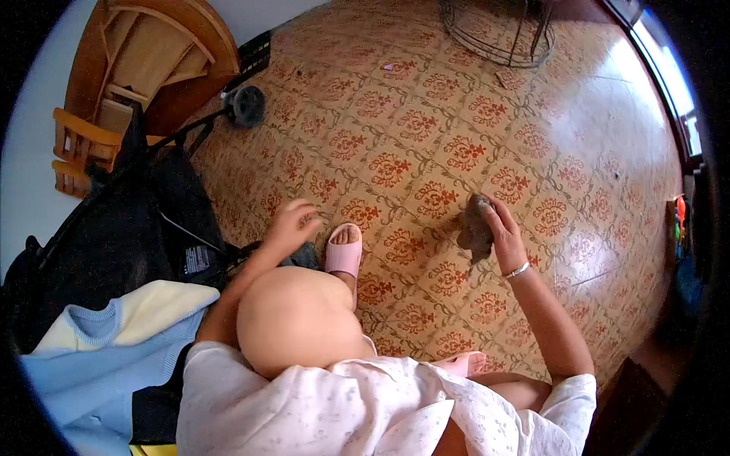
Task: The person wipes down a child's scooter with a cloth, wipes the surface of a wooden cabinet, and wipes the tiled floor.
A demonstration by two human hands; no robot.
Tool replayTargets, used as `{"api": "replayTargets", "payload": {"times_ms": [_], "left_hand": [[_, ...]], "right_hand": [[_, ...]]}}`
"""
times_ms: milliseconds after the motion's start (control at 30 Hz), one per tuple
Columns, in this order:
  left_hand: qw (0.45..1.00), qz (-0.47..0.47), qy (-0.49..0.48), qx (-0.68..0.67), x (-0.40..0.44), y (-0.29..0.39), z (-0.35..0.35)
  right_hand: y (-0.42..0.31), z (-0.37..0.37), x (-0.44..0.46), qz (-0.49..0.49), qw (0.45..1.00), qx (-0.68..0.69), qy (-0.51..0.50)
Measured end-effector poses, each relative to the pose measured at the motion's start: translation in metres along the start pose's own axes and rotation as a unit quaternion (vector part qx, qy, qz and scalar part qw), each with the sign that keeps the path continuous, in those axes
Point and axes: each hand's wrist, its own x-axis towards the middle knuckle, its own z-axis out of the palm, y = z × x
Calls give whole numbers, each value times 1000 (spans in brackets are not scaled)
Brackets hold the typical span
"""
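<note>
On the right, my right hand point(504, 231) grips a crumpled grey-brown cloth point(477, 230), which hangs over the patterned floor. A bracelet point(517, 270) circles that wrist. My left hand point(294, 226) is raised beside my bare knee point(296, 315), its fingers slightly curled and apart, a little blurred, with nothing visible in it. Just right of it a pink slipper point(344, 257) is on my foot. A second pink slipper point(456, 365) shows at the lower middle.
Black stroller-like gear point(179, 194) with a wheel point(247, 106) stands at left, beside a light blue and cream sweater point(114, 365). Wooden furniture point(152, 61) leans at upper left. A round metal frame point(502, 57) stands at the top.
</note>
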Motion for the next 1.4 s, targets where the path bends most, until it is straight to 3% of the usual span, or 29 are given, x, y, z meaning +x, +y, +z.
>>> {"api": "replayTargets", "payload": {"times_ms": [33,67,100,200,267,333,400,467,533,667,767,867,967,1067,1100,1200,1300,1333,1367,1400], "left_hand": [[980,-50,-72,-177,25,25,9],[896,-109,-244,-354,52,35,19],[833,-103,-274,-470,68,56,28],[794,-29,-263,-548,77,106,32],[636,-102,-341,-684,80,110,31],[639,-124,-294,-700,94,84,48],[633,-213,-147,-730,116,53,48],[706,-235,-31,-668,144,8,41],[767,-256,89,-581,176,-75,55],[705,-330,297,-554,179,-172,-1],[708,-428,409,-385,157,-241,-29],[696,-571,376,-219,126,-283,-43],[754,-586,131,-265,84,-452,19],[850,-508,-34,-135,96,-329,39],[865,-496,-13,-74,101,-295,52],[937,-331,99,-51,110,-256,110],[978,-185,99,-12,145,-191,147],[971,-166,122,-119,158,-153,151],[991,-83,77,-67,170,-111,135],[997,-22,74,-4,184,-92,163]], "right_hand": [[-10,10,6,-3,1000,4,-20],[-23,25,8,-8,1000,-2,-23],[-37,44,9,-6,998,35,-51],[-49,84,16,-13,980,93,-174],[-63,102,14,-72,974,-30,-213],[-72,112,11,-95,974,-53,-199],[-77,112,11,-118,973,-76,-184],[-74,97,12,-87,978,-125,-140],[-62,80,15,-16,993,-68,-100],[-28,48,15,13,997,-55,-53],[-17,47,15,79,996,-19,-21],[-14,48,11,128,992,-19,-13],[-10,46,7,181,983,-32,-21],[-8,45,7,210,976,-52,-26],[-9,47,10,207,976,-54,-27],[-20,60,25,200,978,-51,-19],[-23,76,39,192,979,-68,-19],[-26,83,42,194,978,-78,-23],[-25,88,45,183,979,-85,-28],[-26,93,45,181,979,-90,-24]]}}
